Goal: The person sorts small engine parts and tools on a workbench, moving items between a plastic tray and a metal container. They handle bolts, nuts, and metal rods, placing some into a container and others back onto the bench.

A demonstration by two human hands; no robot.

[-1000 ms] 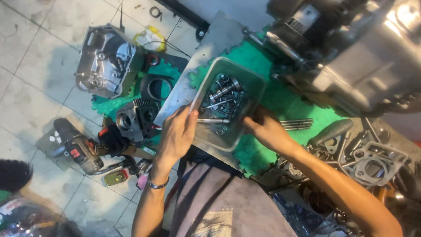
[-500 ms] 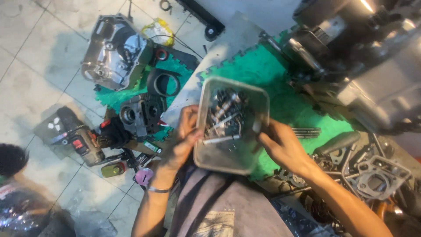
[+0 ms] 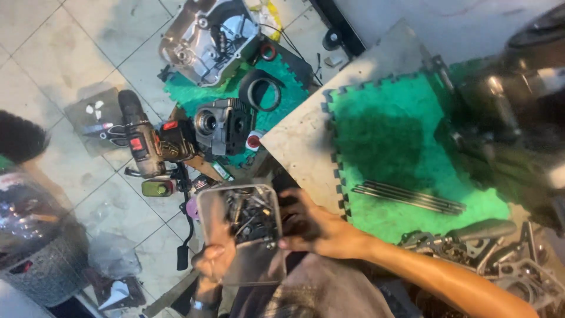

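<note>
Beside the green interlocking foam mat (image 3: 406,147) on the workbench, a clear rectangular plastic tray (image 3: 244,235) filled with metal bolts and small parts (image 3: 250,215) sits low between both hands, the left hand (image 3: 215,259) gripping its near-left edge, the right hand (image 3: 312,227) clasping its right side.

We're seeing a cordless drill (image 3: 144,144) lying on the tiled floor (image 3: 53,53), an engine cylinder (image 3: 226,125) just beside it, an engine cover (image 3: 209,36) sitting further up, a black ring (image 3: 263,91) resting on green foam mat (image 3: 406,153), long metal rods (image 3: 409,197) lying across that mat, gaskets (image 3: 506,265) piling up lower right.
</note>
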